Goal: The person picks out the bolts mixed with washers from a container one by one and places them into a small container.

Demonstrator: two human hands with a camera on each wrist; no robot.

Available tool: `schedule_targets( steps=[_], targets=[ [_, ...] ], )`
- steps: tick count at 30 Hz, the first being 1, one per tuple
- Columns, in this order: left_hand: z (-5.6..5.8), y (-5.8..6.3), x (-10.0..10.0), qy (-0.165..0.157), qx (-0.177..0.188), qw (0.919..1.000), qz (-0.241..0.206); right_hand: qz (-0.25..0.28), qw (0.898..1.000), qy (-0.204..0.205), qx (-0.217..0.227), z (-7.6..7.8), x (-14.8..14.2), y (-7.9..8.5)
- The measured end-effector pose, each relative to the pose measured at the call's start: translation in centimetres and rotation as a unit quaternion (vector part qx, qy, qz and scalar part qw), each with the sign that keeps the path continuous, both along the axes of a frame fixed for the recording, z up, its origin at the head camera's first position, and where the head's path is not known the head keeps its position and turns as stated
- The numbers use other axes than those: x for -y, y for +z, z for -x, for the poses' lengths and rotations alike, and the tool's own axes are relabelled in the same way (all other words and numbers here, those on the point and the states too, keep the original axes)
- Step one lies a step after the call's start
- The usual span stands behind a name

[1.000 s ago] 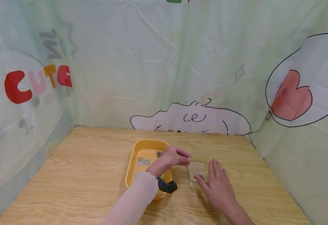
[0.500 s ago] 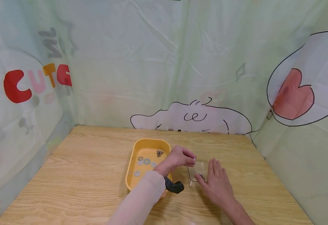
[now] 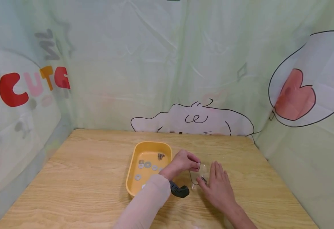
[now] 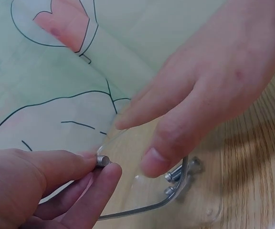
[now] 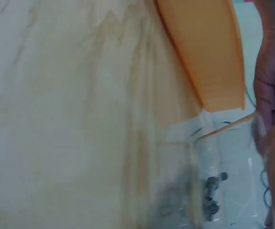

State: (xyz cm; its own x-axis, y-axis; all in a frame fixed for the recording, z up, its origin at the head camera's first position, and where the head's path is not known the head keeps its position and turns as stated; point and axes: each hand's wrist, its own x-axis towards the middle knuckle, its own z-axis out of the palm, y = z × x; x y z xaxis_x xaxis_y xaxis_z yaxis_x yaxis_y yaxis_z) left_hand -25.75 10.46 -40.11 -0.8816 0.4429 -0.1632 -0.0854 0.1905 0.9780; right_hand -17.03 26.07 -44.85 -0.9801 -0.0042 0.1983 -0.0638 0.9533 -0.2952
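Note:
My left hand (image 3: 182, 161) pinches a small metal screw (image 4: 102, 161) between thumb and fingertips; only a round silvery end shows. It hovers above the left part of a clear plastic box (image 4: 137, 211), seen faintly in the head view. My right hand (image 3: 220, 189) lies with straight fingers along the right side of that box, thumb reaching over the near edge. In the left wrist view a couple of metal screws (image 4: 174, 175) lie in the box below the right thumb. The right wrist view is blurred, but screws (image 5: 211, 191) show through the clear wall.
A yellow-orange tray (image 3: 129, 178) stands left of the box, partly under the left forearm. Inside it are several flat washers (image 3: 147, 164) and a small cluster of screws (image 3: 160, 156). A black wrist mount (image 3: 180, 190) juts from the left wrist. Printed curtains surround the wooden table (image 3: 78, 178).
My left hand has moved right, from the tray side to over the clear box, still pinching the screw. My right hand has stayed at the box. The head view has shifted slightly.

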Motion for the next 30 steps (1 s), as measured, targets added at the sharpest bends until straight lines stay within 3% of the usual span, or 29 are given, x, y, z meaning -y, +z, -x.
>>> schedule_targets(
  steps=[13,20,30],
  targets=[
    [-0.4,0.0,-1.3,0.004,-0.013,0.9995,0.028,-0.003,1.000,-0.013,0.016,-0.2,-0.7,0.2],
    [-0.6,-0.2,-1.8,0.003,-0.031,0.9980,0.055,-0.005,1.000,-0.011,-0.015,0.1,-0.4,-0.2],
    [-1.1,-0.5,-2.5,-0.011,-0.059,0.9959,0.068,-0.018,0.999,-0.018,-0.021,0.3,-0.6,-0.4]
  ],
)
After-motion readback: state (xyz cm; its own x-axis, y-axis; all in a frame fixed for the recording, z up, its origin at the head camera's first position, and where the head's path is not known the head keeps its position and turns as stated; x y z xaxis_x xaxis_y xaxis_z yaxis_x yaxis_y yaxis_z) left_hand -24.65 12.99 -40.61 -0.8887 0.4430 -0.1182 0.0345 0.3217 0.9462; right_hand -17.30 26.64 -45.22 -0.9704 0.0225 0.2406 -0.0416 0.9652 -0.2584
